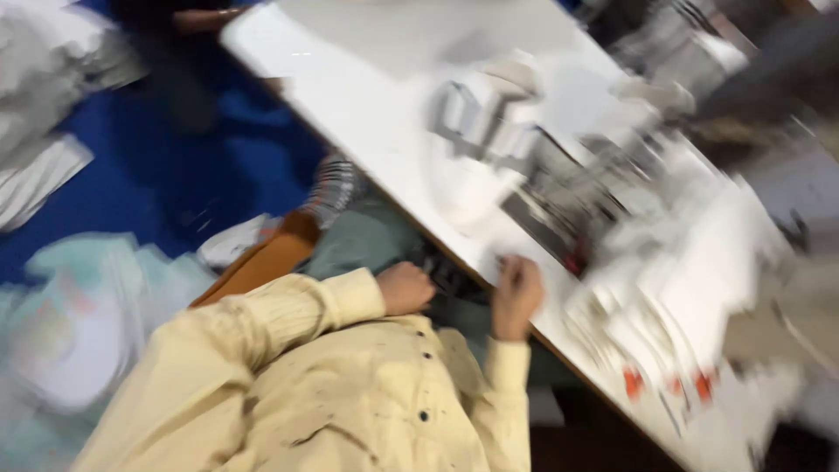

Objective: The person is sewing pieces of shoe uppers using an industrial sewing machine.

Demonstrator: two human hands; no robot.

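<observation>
White table (367,96) edge meets the right hand (516,293), left hand (406,287) fisted below (fingers' grip too blurred to tell).

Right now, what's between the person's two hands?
In the head view, between the left hand and the right hand at the white table edge lies a small dark thing, too blurred to name, over grey-green cloth.

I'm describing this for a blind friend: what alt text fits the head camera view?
Blurred, tilted view down at a person in a cream sweater, both hands closed at the edge of a white table strewn with papers: left hand, right hand.
</observation>
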